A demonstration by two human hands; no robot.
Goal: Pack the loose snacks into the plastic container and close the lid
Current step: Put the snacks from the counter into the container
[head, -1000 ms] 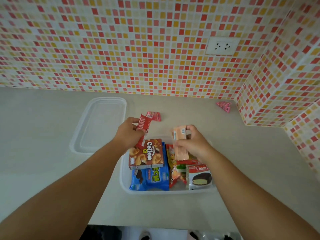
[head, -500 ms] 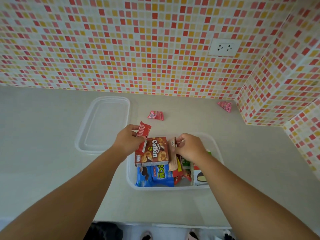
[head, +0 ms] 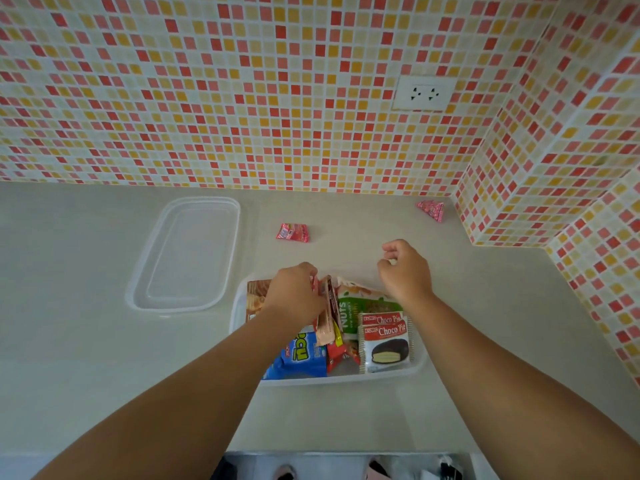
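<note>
The clear plastic container [head: 346,380] sits on the counter, full of snacks: two Choco Pie packs [head: 386,341], a green nuts bag [head: 356,306], a blue cookie pack [head: 301,355] and a beige wafer packet [head: 327,318] standing on edge. My left hand [head: 294,294] lies over the brown snack box [head: 256,296], fingers shut on a red snack packet [head: 314,282] between the box and the wafer packet. My right hand [head: 405,268] hovers over the container's far right rim, loosely curled and holding nothing. The clear lid [head: 187,254] lies flat to the left.
Two pink packets lie loose on the counter, one [head: 292,233] just beyond the container and one [head: 431,209] in the back right corner. A tiled wall with a socket [head: 424,93] runs behind. A tiled pillar [head: 554,174] juts out at the right.
My right hand let go of the beige wafer packet, which now stands in the container, and lifted away to the right. My left hand pressed down with the red packet.
</note>
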